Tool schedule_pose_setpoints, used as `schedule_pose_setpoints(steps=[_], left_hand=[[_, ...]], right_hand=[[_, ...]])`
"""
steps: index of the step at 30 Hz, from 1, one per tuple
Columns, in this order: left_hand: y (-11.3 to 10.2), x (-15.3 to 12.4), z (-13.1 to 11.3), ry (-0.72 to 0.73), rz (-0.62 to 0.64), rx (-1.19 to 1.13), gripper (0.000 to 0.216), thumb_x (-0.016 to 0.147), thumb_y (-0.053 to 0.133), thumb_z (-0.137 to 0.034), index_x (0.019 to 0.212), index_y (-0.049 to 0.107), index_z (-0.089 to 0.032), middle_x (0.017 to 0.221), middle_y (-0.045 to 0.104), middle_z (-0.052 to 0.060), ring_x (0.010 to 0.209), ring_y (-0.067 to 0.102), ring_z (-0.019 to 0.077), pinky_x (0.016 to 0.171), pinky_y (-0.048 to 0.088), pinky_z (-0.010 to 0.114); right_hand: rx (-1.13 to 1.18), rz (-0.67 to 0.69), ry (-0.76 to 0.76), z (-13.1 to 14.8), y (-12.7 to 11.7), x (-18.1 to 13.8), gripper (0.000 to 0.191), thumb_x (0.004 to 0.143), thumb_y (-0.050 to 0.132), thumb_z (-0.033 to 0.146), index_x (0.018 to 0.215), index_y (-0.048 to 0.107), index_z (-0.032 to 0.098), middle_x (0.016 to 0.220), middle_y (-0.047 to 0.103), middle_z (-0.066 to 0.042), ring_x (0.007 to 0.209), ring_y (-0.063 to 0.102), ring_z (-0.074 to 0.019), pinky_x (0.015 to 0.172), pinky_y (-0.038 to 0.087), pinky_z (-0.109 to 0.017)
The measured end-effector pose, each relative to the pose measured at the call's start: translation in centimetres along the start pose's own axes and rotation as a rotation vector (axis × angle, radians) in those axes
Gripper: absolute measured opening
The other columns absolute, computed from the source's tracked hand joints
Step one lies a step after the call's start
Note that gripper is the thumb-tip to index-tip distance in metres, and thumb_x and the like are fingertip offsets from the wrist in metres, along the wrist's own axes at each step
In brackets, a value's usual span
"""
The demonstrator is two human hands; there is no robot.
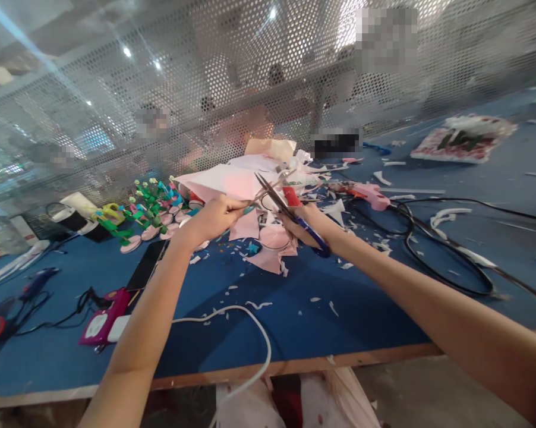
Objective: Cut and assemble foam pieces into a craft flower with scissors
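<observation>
Dark-blue-handled scissors (310, 233) are in my right hand (307, 224), with the fingers closed round the handles. Their blades (271, 191) point up and to the left, apart at the tips. My left hand (215, 219) is closed in a pinch on pink paper (244, 224), just left of the blades; its exact grip is partly hidden. Behind both hands a large pale pink sheet (226, 180) lies on a heap of paper. Cut pink pieces (268, 260) and a small blue star-like scrap (254, 248) lie below the hands.
Small green craft plants on pink bases (150, 232) stand left. A black phone (147, 267) and magenta device (103, 321) with cables lie nearer. Rightward are a pink glue gun (369, 195), its looping black cord (406, 238) and a plastic packet (464, 139). Perforated metal screen (232, 77) rises behind.
</observation>
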State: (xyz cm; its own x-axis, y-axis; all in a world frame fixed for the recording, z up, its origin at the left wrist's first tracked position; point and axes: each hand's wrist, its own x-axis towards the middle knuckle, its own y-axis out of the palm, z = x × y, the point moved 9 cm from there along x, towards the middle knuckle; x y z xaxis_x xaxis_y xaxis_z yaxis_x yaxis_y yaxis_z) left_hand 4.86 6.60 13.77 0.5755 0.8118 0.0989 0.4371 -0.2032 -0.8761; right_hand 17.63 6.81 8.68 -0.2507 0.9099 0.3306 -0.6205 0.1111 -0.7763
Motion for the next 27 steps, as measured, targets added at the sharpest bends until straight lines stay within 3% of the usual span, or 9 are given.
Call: schedule_pose_setpoints(steps=[7,15,23,27], left_hand=[[0.1,-0.1,0.0,-0.003,0.004,-0.001,0.036,0.080,0.042,-0.022,0.108,0.062,-0.010,0.048,0.048,-0.003,0.046,0.034,0.0063,0.046,0.028,0.019],[2.8,0.3,-1.1,0.002,0.088,-0.043,0.035,0.080,0.042,-0.014,0.109,0.062,-0.011,0.052,0.056,0.000,0.051,0.041,0.0090,0.052,0.034,0.020],[-0.3,-0.2,0.3,-0.020,-0.005,-0.008,0.035,0.081,0.043,-0.022,0.108,0.062,-0.011,0.050,0.050,-0.002,0.046,0.034,0.0062,0.047,0.028,0.019],[-0.4,-0.2,0.8,-0.035,0.003,-0.022,0.037,0.080,0.044,-0.026,0.109,0.061,-0.010,0.050,0.048,-0.003,0.045,0.032,0.0059,0.046,0.027,0.020]], right_hand=[[0.073,-0.050,0.013,-0.4,-0.1,-0.1,0.044,0.075,0.041,0.056,0.051,0.044,0.019,0.046,0.049,-0.003,0.050,0.047,-0.0135,0.053,0.037,-0.025],[0.057,0.193,-0.039,-0.4,0.0,-0.3,0.046,0.068,0.047,0.062,0.058,0.051,0.017,0.053,0.052,-0.002,0.052,0.047,-0.0123,0.052,0.036,-0.023],[0.060,-0.035,0.021,-0.7,0.3,0.1,0.038,0.075,0.042,0.049,0.053,0.048,0.019,0.048,0.053,-0.005,0.052,0.052,-0.0149,0.056,0.039,-0.024],[0.026,-0.092,0.017,-1.1,0.3,0.3,0.036,0.074,0.046,0.047,0.058,0.053,0.017,0.051,0.055,-0.006,0.052,0.052,-0.0144,0.055,0.039,-0.024]])
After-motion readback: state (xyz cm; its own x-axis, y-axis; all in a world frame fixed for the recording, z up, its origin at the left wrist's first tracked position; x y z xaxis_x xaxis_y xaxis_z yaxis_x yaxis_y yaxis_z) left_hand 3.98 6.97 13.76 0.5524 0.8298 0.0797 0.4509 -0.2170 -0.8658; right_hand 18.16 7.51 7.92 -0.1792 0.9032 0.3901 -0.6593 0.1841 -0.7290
